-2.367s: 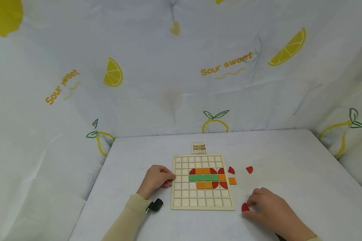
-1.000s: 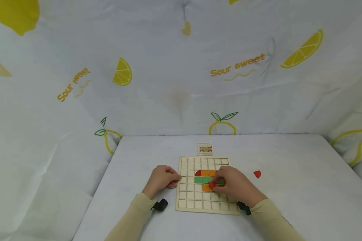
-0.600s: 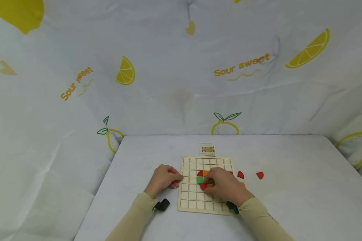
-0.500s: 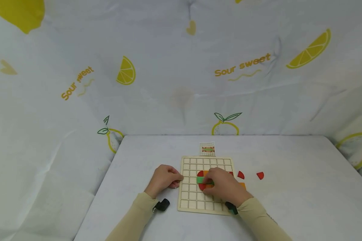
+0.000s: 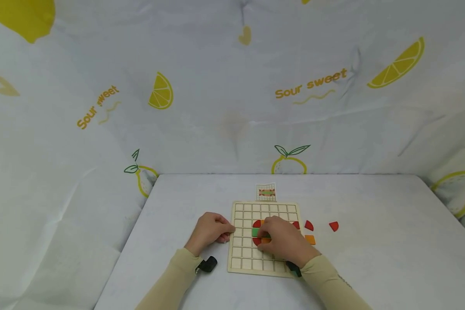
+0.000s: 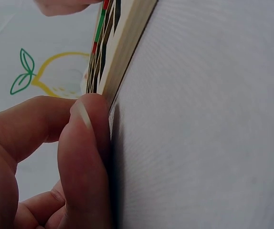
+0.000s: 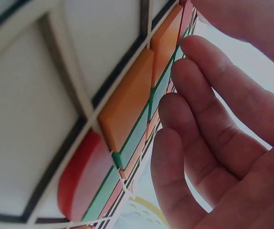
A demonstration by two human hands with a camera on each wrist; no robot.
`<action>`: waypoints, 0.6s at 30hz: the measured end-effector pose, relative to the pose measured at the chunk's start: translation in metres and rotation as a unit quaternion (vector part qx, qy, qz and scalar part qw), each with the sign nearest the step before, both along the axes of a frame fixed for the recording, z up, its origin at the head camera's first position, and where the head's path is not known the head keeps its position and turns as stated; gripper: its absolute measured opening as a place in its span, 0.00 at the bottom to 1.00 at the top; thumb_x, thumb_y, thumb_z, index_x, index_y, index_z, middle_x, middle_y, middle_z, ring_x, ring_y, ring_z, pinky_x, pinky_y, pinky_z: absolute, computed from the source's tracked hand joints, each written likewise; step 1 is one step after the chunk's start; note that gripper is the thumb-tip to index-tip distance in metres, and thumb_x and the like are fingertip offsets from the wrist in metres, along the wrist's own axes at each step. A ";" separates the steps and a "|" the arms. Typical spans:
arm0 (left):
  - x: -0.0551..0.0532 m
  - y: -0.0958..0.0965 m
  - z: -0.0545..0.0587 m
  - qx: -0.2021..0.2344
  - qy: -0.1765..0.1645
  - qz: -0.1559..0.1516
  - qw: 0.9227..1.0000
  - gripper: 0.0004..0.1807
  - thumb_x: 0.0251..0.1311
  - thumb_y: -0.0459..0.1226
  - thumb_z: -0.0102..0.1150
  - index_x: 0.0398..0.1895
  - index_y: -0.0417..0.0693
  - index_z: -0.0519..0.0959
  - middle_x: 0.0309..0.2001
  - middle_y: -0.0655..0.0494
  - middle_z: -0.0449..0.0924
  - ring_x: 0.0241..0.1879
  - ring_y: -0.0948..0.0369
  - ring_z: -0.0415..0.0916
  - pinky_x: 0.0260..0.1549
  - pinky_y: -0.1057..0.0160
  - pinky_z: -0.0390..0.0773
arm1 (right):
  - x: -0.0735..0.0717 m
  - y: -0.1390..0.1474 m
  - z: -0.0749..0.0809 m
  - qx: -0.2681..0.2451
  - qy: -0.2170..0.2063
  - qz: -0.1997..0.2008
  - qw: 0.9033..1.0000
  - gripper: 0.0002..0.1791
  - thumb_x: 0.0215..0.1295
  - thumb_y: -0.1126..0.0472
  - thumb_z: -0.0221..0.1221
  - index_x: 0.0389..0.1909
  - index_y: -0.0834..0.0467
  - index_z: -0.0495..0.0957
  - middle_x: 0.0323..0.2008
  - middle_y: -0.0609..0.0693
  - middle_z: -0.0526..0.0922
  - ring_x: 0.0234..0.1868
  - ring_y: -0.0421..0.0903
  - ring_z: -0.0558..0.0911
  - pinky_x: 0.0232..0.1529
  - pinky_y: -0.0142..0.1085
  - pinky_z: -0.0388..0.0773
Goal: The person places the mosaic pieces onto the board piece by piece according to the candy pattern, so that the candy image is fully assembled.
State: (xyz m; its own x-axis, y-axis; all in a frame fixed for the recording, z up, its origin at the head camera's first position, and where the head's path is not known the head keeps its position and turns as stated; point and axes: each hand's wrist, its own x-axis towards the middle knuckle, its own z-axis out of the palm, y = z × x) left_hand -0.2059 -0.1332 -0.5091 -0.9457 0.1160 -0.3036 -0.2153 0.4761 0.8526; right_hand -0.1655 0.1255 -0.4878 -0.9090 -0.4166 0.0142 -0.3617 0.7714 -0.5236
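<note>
A wooden grid board (image 5: 247, 263) lies on the table, part-filled with red, orange and green tiles. My left hand (image 5: 211, 231) holds its left edge between thumb and index finger, as the left wrist view shows close up. Over the board, my right hand (image 5: 284, 239) has thumb and index finger around a red quarter-circle tile (image 5: 256, 242) at the left end of the lower coloured row. Beside it in that row, orange tiles (image 7: 127, 100) lie in their cells, with another red tile (image 7: 82, 176) after them. The right hand hides much of the pattern.
Right of the board lie two loose red quarter-circle tiles, one near (image 5: 308, 225) and one farther off (image 5: 334, 226), plus an orange square tile (image 5: 310, 239). A small pattern card (image 5: 266, 192) sits behind the board. A lemon-print cloth (image 5: 217, 107) hangs behind the table.
My right hand has picked the red quarter-circle tile up from right of the board and carried it left into the lower row. The left hand stays at the board's edge.
</note>
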 end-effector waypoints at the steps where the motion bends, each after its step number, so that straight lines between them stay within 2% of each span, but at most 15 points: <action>1: 0.000 0.000 0.000 0.000 0.001 -0.001 1.000 0.10 0.58 0.40 0.80 0.33 0.45 0.87 0.24 0.53 0.88 0.22 0.64 0.84 0.25 0.68 0.86 | 0.000 0.000 -0.001 0.001 0.004 0.001 1.000 0.08 0.57 0.56 0.81 0.32 0.47 0.90 0.31 0.38 0.78 0.35 0.38 0.71 0.34 0.30 0.72; 5: 0.000 0.001 0.001 -0.002 0.003 -0.002 1.000 0.10 0.58 0.40 0.80 0.33 0.45 0.87 0.24 0.53 0.88 0.22 0.64 0.84 0.24 0.68 0.85 | 0.000 -0.001 -0.001 0.008 0.018 0.001 1.000 0.09 0.57 0.56 0.81 0.31 0.47 0.89 0.30 0.38 0.77 0.35 0.38 0.71 0.34 0.30 0.71; 14: 0.001 0.001 0.002 -0.004 0.002 -0.001 1.000 0.09 0.58 0.40 0.79 0.32 0.46 0.87 0.24 0.53 0.87 0.22 0.63 0.83 0.25 0.67 0.85 | 0.001 -0.001 -0.001 0.017 0.021 0.006 1.000 0.09 0.58 0.56 0.81 0.31 0.49 0.89 0.31 0.39 0.77 0.35 0.39 0.71 0.34 0.31 0.71; 18: 0.002 0.001 0.002 -0.006 0.005 -0.002 1.000 0.09 0.58 0.40 0.79 0.32 0.45 0.87 0.24 0.53 0.87 0.22 0.63 0.83 0.25 0.67 0.85 | 0.001 0.001 0.002 0.009 0.017 0.003 1.000 0.08 0.60 0.54 0.79 0.31 0.47 0.88 0.31 0.38 0.77 0.36 0.38 0.72 0.37 0.31 0.74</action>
